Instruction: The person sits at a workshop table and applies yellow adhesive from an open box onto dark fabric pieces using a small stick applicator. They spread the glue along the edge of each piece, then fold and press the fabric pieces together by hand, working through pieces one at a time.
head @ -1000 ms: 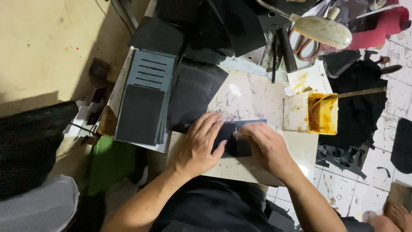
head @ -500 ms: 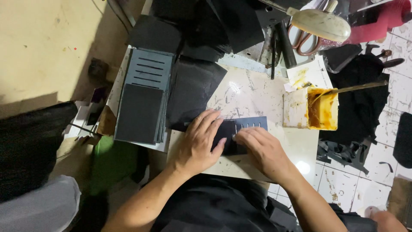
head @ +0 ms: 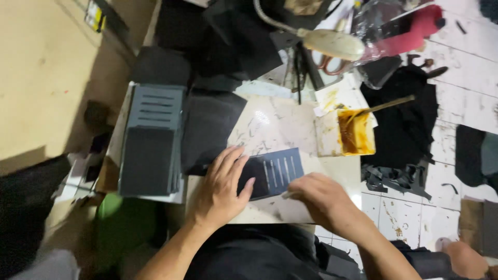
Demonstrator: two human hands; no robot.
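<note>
A dark slotted panel (head: pixel 277 172), a flat piece with several parallel slits, lies on the pale worktop (head: pixel 282 127). My left hand (head: pixel 223 189) rests flat on its left end with the fingers spread. My right hand (head: pixel 321 199) sits at the panel's lower right corner, fingers curled, pinching what looks like a small pale tool or the panel's edge; I cannot tell which.
A stack of grey slotted panels (head: pixel 150 140) and a dark sheet (head: pixel 210 129) lie to the left. A tub of orange-brown glue (head: pixel 353 132) with a stick stands to the right. A lamp head (head: pixel 334 44), scissors (head: pixel 332 65) and dark scraps (head: pixel 399 119) crowd the back and right.
My right hand has slid off the panel toward its lower right corner, uncovering the slits. The left hand stays pressed on the left end. The view has shifted.
</note>
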